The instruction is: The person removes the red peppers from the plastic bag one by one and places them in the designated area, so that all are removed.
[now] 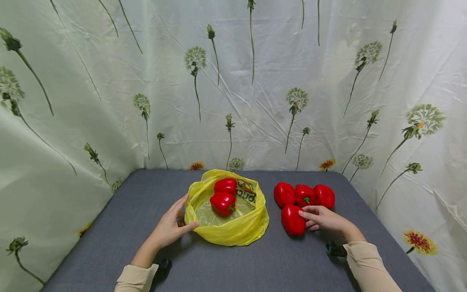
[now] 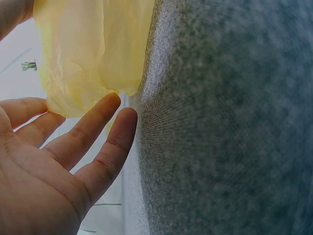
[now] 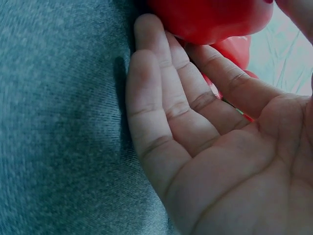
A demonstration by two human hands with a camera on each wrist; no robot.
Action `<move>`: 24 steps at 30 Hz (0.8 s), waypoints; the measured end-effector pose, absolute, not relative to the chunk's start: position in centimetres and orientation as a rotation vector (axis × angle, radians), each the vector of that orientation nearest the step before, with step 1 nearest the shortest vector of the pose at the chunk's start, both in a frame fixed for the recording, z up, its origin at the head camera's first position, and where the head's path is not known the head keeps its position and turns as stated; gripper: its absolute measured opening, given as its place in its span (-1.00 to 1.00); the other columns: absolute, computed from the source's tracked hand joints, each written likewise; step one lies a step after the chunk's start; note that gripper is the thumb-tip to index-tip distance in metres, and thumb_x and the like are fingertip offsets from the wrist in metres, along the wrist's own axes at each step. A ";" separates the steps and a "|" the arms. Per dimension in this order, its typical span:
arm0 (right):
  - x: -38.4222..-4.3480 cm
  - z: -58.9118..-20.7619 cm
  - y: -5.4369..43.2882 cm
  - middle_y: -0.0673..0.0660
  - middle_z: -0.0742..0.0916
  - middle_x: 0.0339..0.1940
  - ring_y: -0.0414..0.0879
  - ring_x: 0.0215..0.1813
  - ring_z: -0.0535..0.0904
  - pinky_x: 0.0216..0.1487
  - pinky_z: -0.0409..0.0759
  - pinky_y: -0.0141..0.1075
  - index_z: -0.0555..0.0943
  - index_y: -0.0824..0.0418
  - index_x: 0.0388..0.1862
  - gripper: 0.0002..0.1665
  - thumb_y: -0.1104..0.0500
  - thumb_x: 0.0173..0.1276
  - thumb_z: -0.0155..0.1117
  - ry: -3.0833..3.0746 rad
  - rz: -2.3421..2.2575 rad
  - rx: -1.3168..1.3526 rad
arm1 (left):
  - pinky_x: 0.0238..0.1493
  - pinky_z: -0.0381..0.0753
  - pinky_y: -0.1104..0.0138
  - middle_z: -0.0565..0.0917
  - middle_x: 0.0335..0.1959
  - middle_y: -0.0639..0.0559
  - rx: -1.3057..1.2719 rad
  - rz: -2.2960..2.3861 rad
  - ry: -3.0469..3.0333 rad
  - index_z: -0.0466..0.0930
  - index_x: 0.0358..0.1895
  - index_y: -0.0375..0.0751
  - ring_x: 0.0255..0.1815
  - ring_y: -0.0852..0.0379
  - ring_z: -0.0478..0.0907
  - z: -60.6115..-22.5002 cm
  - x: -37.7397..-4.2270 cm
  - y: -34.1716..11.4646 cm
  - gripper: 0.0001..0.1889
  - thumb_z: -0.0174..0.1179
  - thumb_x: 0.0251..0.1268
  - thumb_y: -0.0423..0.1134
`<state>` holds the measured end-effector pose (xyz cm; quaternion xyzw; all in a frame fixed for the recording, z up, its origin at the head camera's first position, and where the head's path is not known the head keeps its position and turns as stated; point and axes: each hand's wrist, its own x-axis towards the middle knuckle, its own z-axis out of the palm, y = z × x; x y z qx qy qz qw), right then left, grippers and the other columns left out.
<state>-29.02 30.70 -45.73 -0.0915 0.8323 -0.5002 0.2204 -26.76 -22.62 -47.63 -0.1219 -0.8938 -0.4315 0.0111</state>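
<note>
A yellow plastic bag [image 1: 233, 235] stands with its mouth wide on the table, two red bell peppers [image 1: 223, 203] inside. At the bag's left side is my left hand [image 1: 169, 227], thumb and fingers spread and touching the plastic. The left wrist view shows these fingers [image 2: 80, 142] fairly straight against the bag [image 2: 93, 49]. My right hand [image 1: 328, 221] holds another red bell pepper [image 1: 293, 220] between thumb and fingers, to the right of the bag. In the right wrist view, this pepper [image 3: 215, 19] sits at the fingertips, partly cut off by the frame.
Behind the held pepper, three more red bell peppers [image 1: 305, 196] lie in a row, close together. A grey cloth-covered table [image 1: 240, 267] lies beneath everything. White curtains [image 1: 262, 121] with a dandelion print hang at the back and both sides.
</note>
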 end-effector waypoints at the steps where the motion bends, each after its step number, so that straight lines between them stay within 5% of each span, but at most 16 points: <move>1: -29.0 -45.7 30.7 0.12 0.72 -0.03 -0.04 -0.03 0.69 -0.01 0.78 -0.30 0.34 0.59 0.51 -0.18 -0.09 0.69 0.19 2.306 -1.382 -0.253 | 0.04 0.80 0.27 0.13 0.76 -0.23 -0.378 -1.346 -2.789 0.02 0.77 -0.12 0.41 -0.33 0.59 -47.7 -26.8 -22.6 0.12 0.57 0.29 -0.02; 18: -28.9 -45.7 31.1 0.10 0.69 -0.12 -0.04 -0.07 0.68 -0.06 0.78 -0.30 0.35 0.58 0.51 -0.21 -0.07 0.70 0.18 2.328 -1.361 -0.249 | 0.04 0.82 0.24 0.14 0.76 -0.22 -0.372 -1.336 -2.796 0.03 0.77 -0.12 0.40 -0.33 0.61 -47.8 -26.8 -22.5 0.11 0.57 0.30 -0.03; 24: -28.9 -45.2 31.0 0.17 0.72 0.04 -0.03 -0.03 0.71 -0.03 0.80 -0.26 0.38 0.58 0.50 -0.21 -0.06 0.69 0.21 2.363 -1.331 -0.275 | 0.03 0.82 0.24 0.15 0.75 -0.23 -0.383 -1.332 -2.782 0.04 0.77 -0.13 0.38 -0.32 0.62 -47.8 -26.9 -22.7 0.12 0.57 0.28 0.01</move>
